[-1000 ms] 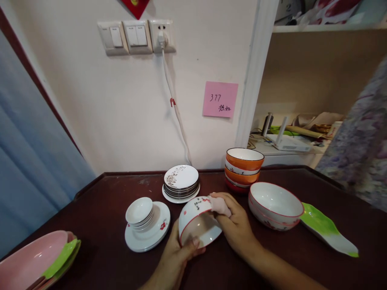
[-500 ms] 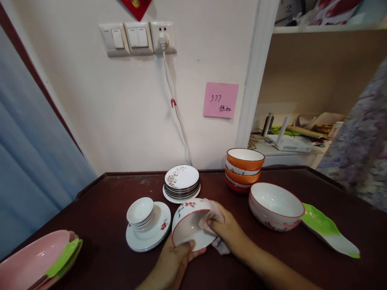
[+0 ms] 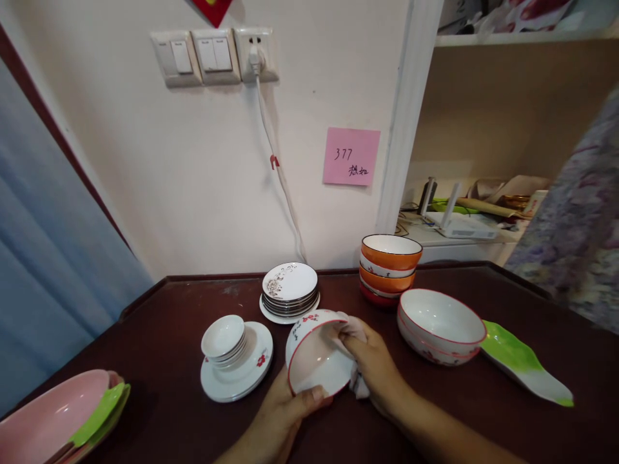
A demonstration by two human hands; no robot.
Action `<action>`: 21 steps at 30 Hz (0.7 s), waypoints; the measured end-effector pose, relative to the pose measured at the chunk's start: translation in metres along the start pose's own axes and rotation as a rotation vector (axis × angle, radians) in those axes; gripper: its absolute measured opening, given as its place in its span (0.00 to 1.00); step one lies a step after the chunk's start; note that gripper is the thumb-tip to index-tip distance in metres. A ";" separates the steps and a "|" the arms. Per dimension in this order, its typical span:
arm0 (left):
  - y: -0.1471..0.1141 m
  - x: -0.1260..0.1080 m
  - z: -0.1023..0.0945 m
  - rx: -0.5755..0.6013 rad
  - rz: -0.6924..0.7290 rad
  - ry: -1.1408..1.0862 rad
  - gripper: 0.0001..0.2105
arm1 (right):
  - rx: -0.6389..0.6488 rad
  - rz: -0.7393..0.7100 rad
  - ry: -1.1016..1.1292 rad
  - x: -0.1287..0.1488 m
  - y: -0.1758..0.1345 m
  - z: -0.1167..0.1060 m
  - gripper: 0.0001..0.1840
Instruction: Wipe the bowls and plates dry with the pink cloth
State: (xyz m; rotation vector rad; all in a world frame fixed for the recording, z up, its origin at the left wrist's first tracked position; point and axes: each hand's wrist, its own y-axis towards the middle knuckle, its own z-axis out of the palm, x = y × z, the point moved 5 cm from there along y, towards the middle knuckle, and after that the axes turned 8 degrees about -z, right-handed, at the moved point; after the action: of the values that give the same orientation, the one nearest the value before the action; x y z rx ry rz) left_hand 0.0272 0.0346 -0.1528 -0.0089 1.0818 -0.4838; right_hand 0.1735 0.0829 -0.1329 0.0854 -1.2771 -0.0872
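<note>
A white bowl with a red rim and red flowers is tipped on its side above the table, its mouth facing me. My left hand grips its lower left rim, thumb over the edge and fingers underneath. At the right rim my right hand is closed on a pale cloth, pressing it against the bowl; the cloth's lower end hangs below. To the left, a stack of small white dishes sits on white plates. Behind the held bowl stand stacked plates with a brown flower pattern.
Orange, white and red bowls are stacked at the back right, near nested white bowls. A green-and-white leaf-shaped dish lies farther right. Pink oval dishes occupy the left front. The dark table meets the wall behind.
The bowl has moved slightly right and turned, showing more of its inside. My right hand and the cloth have shifted a little right along the rim; my left hand still grips the bowl.
</note>
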 end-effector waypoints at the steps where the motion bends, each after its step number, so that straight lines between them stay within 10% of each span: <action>1: 0.000 -0.002 0.001 -0.010 0.023 0.016 0.31 | -0.023 -0.019 -0.030 0.003 0.002 -0.003 0.19; 10: 0.005 0.009 -0.010 -0.179 -0.022 0.096 0.27 | 0.199 -0.704 -0.481 0.053 -0.010 -0.005 0.29; 21: -0.001 0.005 -0.011 -0.160 -0.021 -0.128 0.23 | 0.236 -0.165 -0.075 0.001 -0.010 0.013 0.24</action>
State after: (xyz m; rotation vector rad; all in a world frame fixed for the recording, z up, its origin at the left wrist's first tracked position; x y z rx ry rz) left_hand 0.0197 0.0337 -0.1622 -0.1899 0.9929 -0.4091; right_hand 0.1609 0.0727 -0.1290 0.3942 -1.3494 -0.0817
